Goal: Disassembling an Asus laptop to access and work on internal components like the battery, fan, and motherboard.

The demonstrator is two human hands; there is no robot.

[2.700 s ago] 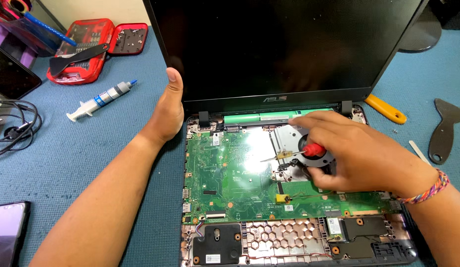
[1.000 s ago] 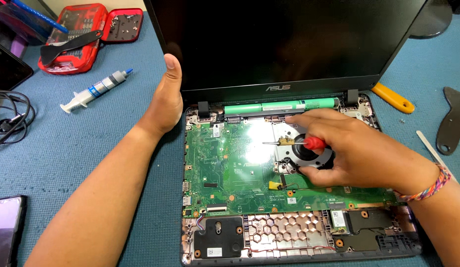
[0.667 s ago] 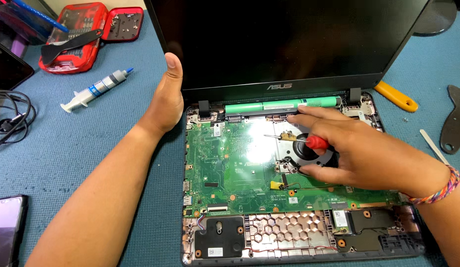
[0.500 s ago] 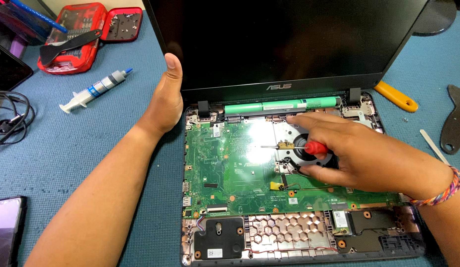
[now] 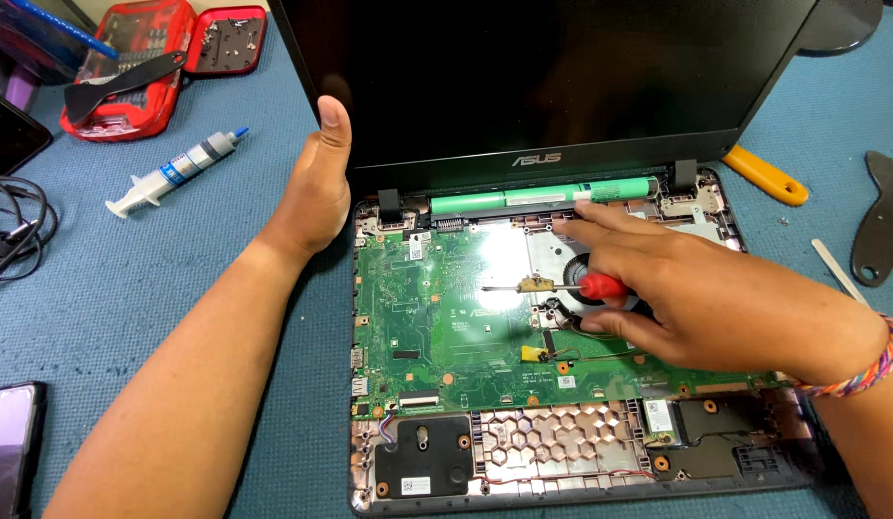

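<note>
Up in the far left corner a red case point(image 5: 129, 67) lies open on the blue mat point(image 5: 129, 288), its clear tray full of small bits too fine to tell apart, a black flat pry tool point(image 5: 120, 86) resting across it, and its hinged lid point(image 5: 223, 40) spread beside it with a few small parts inside. Just nearer, a syringe point(image 5: 172, 173) lies on the mat, tip pointing up toward the case. Centre stage is the opened laptop point(image 5: 562, 452), its lower shell holding the green circuit board point(image 5: 437, 317) with a long green cylinder point(image 5: 542, 197) along the hinge line and a honeycomb panel at the near edge. The left hand point(image 5: 317, 187) grips the left edge of the dark screen point(image 5: 542, 77), thumb up against the bezel, fingers wrapped out of sight behind. The right hand point(image 5: 696, 298) lies over the fan area on the right of the board, fingers curled around a red-handled screwdriver point(image 5: 562, 286), whose shaft runs left across the board to a small brass bracket. So the screwdriver sits in the right hand, well apart from the left. On the mat to the right lie a yellow tool point(image 5: 765, 178) and a dark scraper point(image 5: 880, 231); cables point(image 5: 14, 231) and a phone point(image 5: 9, 442) rest at far left.
</note>
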